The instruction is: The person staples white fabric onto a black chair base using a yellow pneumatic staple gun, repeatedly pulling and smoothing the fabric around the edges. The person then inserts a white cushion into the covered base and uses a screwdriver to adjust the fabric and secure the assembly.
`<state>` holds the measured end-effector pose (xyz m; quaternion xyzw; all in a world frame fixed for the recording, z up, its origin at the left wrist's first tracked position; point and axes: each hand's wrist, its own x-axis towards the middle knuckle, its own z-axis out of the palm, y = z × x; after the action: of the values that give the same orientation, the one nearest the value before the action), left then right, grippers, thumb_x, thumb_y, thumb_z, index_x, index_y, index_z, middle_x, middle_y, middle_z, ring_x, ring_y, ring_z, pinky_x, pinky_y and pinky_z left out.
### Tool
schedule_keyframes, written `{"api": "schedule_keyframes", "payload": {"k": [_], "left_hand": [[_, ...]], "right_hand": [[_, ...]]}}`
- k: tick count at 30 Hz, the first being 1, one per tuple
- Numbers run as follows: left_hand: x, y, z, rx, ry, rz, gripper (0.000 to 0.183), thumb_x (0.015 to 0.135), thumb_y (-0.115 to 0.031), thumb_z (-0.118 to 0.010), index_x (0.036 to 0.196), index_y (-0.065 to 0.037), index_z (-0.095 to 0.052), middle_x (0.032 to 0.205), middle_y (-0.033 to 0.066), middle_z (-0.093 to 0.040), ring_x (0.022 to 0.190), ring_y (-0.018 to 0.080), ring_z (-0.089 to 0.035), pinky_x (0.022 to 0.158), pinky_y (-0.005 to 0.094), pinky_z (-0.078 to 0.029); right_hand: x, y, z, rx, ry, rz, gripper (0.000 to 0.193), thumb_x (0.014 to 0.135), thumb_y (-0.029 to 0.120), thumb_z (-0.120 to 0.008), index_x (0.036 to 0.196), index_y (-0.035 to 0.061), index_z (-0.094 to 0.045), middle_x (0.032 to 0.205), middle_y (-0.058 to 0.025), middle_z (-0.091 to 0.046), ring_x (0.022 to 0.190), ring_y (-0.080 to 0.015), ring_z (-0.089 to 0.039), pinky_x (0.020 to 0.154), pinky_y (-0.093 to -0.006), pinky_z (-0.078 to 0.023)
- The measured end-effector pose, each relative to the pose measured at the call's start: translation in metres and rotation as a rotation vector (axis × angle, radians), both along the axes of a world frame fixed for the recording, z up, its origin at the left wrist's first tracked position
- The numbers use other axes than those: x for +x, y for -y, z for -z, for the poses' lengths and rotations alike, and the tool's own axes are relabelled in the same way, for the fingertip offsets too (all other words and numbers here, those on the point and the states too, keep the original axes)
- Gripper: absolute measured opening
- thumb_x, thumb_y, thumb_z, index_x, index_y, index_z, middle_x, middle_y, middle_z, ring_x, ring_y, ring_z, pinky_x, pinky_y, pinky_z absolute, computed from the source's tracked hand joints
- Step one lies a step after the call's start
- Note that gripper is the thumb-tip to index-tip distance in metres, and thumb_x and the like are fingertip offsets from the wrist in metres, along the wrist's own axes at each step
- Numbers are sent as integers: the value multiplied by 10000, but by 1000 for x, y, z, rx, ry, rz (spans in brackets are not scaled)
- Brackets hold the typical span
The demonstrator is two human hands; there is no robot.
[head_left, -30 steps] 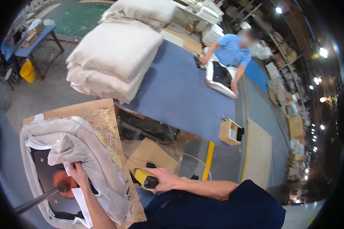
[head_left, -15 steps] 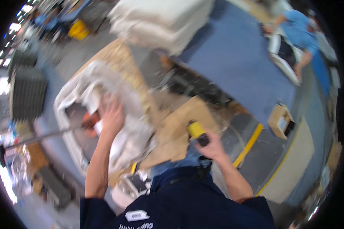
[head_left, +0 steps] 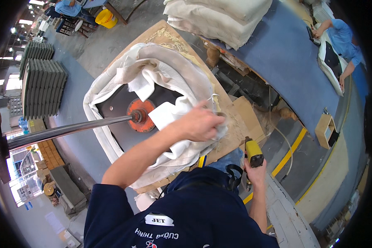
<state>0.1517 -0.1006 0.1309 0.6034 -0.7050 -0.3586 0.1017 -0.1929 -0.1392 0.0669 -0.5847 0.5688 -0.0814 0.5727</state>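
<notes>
A seat cushion in white fabric [head_left: 99, 89] lies underside up on a wooden board, its cloth bunched around a dark panel [head_left: 118, 105]. An orange round pad [head_left: 135, 110] on the end of a metal rod [head_left: 70, 131] rests against that panel. Over the cushion's near right edge is my left hand [head_left: 202, 124], its fingers bent and smeared by motion; whether they grip the cloth is unclear. My right hand [head_left: 257, 170] grips a yellow and black staple gun [head_left: 254, 152], held beside the board's near right corner, apart from the cushion.
A stack of white padded pieces [head_left: 219, 20] sits on a blue-topped table [head_left: 273, 53]. At its far right a co-worker in blue [head_left: 344, 39] handles a black and white panel. A small wooden box [head_left: 325, 130] hangs at its edge. Grey stacks [head_left: 43, 89] stand left.
My left hand has moved right across the cushion from near the orange pad to its near right edge. The staple gun has turned in my right hand. The whole view has shifted and sharpened.
</notes>
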Motion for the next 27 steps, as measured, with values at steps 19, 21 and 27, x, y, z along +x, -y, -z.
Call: {"api": "schedule_keyframes", "payload": {"k": [19,21,27], "left_hand": [[14,-166,-56,-8,-259,-1005,102,890,-56,-610,829,23,-592,871,170,-623,863,334,-619,795,412,-498],[4,-155,-47,111,-84,-976,167,934,-101,-623,828,22,-587,789,172,-619,778,325,-625,721,412,-495],[0,-164,-59,466,-183,-985,563,887,-183,-722,1353,9,-470,689,142,-645,643,292,-668,655,398,-525]], "right_hand": [[102,-49,7,-58,-100,-527,675,754,114,-784,1394,43,-583,1144,-251,-710,1096,-412,-686,938,-427,-541],[108,-53,1,-28,-133,-534,658,748,120,-794,1374,57,-600,1120,-244,-716,1084,-411,-690,926,-421,-547],[89,-49,14,-54,19,-551,635,780,169,-781,1371,30,-593,1121,-256,-713,1090,-431,-679,902,-454,-552]]}}
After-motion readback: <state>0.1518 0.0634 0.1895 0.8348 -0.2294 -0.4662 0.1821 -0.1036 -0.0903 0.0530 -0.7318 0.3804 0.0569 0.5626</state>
